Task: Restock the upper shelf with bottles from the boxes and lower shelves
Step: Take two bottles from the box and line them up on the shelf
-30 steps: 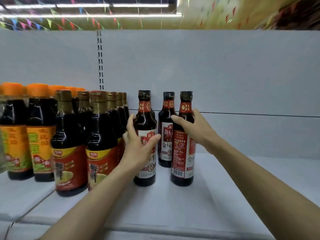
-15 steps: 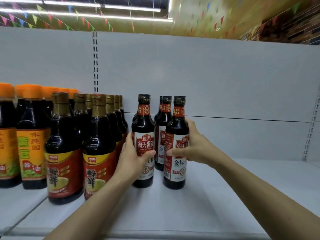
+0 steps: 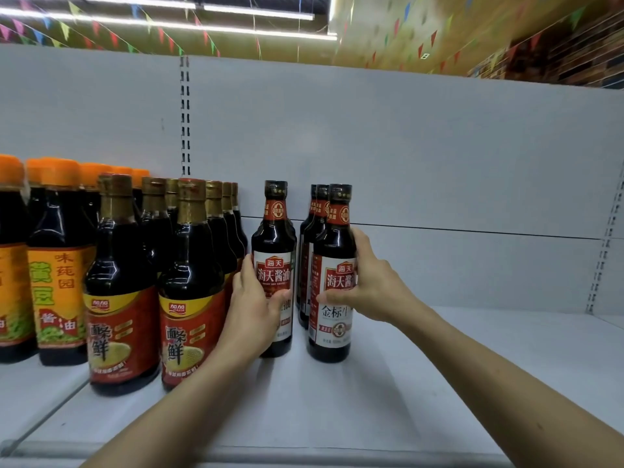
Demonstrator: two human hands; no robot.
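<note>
Head view: both arms reach onto the white upper shelf [image 3: 439,383]. The left hand [image 3: 251,309] has its fingers wrapped round the left dark-capped soy bottle [image 3: 274,251], upright on the shelf just beside the gold-capped bottles [image 3: 189,282]. The right hand [image 3: 371,282] grips the right dark-capped bottle [image 3: 334,241], upright, two more bottles [image 3: 312,231] right behind it. Orange-capped bottles [image 3: 57,258] stand far left.

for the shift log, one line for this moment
left hand grips left bottle | right hand grips right bottle | both upright on shelf
</note>
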